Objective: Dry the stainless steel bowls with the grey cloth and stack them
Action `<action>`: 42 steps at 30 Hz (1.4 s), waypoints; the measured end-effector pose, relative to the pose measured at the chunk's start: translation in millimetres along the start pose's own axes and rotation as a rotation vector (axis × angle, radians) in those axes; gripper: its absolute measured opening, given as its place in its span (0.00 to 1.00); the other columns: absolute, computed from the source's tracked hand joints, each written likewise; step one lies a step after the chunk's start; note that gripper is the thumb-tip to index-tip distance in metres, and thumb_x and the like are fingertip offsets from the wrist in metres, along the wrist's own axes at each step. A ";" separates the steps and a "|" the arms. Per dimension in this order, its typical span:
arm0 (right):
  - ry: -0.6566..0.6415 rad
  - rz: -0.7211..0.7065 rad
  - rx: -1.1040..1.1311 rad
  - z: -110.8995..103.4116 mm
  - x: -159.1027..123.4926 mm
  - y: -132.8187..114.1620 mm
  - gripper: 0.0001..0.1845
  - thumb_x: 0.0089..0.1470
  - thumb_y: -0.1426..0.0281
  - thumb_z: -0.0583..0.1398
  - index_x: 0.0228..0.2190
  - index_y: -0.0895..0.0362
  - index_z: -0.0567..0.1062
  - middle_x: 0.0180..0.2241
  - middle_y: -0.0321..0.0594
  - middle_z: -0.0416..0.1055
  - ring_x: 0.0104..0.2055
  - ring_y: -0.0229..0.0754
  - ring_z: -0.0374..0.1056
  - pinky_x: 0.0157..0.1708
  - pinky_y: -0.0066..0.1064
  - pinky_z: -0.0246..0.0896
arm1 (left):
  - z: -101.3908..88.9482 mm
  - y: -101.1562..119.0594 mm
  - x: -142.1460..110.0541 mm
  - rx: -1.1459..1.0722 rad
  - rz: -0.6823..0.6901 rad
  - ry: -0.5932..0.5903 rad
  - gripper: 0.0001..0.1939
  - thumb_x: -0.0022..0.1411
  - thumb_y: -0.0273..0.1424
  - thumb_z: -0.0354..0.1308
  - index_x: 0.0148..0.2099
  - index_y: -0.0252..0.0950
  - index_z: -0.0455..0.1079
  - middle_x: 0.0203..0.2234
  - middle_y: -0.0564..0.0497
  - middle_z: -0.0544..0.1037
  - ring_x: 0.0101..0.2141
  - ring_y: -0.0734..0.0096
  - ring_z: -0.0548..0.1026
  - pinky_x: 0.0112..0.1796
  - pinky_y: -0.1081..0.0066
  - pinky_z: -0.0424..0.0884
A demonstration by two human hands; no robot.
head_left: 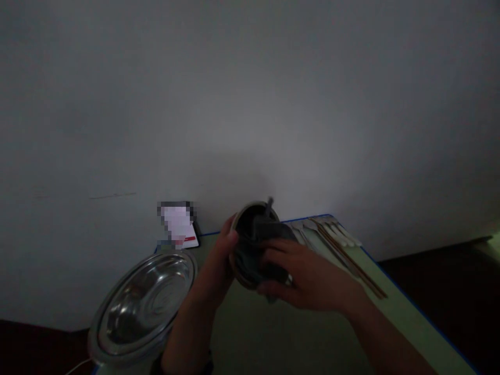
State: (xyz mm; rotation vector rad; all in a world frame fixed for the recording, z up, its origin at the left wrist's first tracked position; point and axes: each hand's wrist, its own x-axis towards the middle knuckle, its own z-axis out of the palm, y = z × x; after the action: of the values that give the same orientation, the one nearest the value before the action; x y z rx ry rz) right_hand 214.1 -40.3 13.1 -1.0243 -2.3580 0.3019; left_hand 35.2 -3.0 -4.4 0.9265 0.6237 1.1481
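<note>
My left hand [222, 255] is closed round the side of a round, pale-rimmed bowl [239, 223], tipped so its dark mouth faces me. In my right hand [289, 265] is a dark grey cloth [279, 230], bunched against the bowl's opening and partly inside it. A narrow grey end [270, 200] sticks up past the rim; whether it belongs to the cloth I cannot tell. Both hands are above the table, and dim light blurs the detail of the fingers and the bowl's inside.
A big shiny steel basin [144, 307] sits at the table's left. Behind it a phone-like device [182, 226] leans on the wall. Along the right lie metal spoons [310, 225], brown chopsticks [367, 281] and several white-handled utensils [349, 237]. The green table [289, 338] has blue edging.
</note>
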 end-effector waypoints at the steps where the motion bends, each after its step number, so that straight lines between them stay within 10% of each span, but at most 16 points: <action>1: -0.040 0.002 0.002 3.9 1.9 -0.7 0.09 0.59 0.65 0.57 0.36 0.56 0.73 0.44 0.43 0.71 0.46 0.43 0.68 0.46 0.37 0.65 | 1.1 -0.7 -1.1 -0.002 0.001 -0.007 0.30 0.52 0.43 0.63 0.56 0.40 0.67 0.45 0.46 0.78 0.48 0.51 0.73 0.45 0.60 0.69; 7: 0.031 0.101 -0.068 12.9 5.3 -3.7 0.11 0.60 0.71 0.55 0.43 0.56 0.73 0.45 0.44 0.70 0.48 0.47 0.66 0.50 0.44 0.63 | 8.2 -3.8 -1.4 -0.050 0.007 -0.023 0.33 0.47 0.46 0.64 0.55 0.39 0.68 0.43 0.45 0.78 0.45 0.51 0.73 0.41 0.60 0.70; 14: -0.017 0.052 0.243 8.9 2.8 -15.4 0.17 0.63 0.71 0.51 0.51 0.55 0.70 0.55 0.41 0.66 0.57 0.39 0.62 0.58 0.34 0.57 | 20.0 -6.4 1.3 -0.113 -0.087 0.059 0.26 0.46 0.55 0.58 0.30 0.35 0.75 0.28 0.46 0.79 0.41 0.48 0.76 0.39 0.59 0.73; 24: 0.400 0.253 0.350 33.3 9.3 -14.9 0.22 0.63 0.68 0.48 0.57 0.54 0.65 0.63 0.46 0.53 0.66 0.45 0.47 0.66 0.45 0.42 | 32.6 -27.7 2.1 -0.185 0.049 0.043 0.33 0.47 0.46 0.65 0.55 0.42 0.66 0.50 0.46 0.76 0.54 0.52 0.70 0.54 0.58 0.65; 31: 0.088 0.037 0.463 21.4 8.7 -25.0 0.25 0.64 0.70 0.49 0.61 0.52 0.58 0.63 0.39 0.57 0.65 0.37 0.52 0.64 0.36 0.47 | 24.8 -5.6 -1.4 -0.072 0.114 0.207 0.30 0.47 0.46 0.65 0.51 0.39 0.70 0.37 0.49 0.80 0.48 0.52 0.74 0.49 0.61 0.69; 42: 0.154 0.111 -0.232 24.3 10.1 -0.3 0.24 0.63 0.69 0.49 0.57 0.66 0.64 0.60 0.51 0.60 0.66 0.51 0.50 0.64 0.52 0.47 | 20.3 9.9 -7.8 -0.104 0.028 0.204 0.21 0.55 0.42 0.59 0.48 0.37 0.74 0.37 0.49 0.81 0.48 0.52 0.75 0.47 0.60 0.71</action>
State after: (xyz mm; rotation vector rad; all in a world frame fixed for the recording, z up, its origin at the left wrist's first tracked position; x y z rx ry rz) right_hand 194.6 -32.9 -2.9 -1.2426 -2.2379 -0.0119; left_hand 44.5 -15.1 14.0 0.7372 0.7100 1.2984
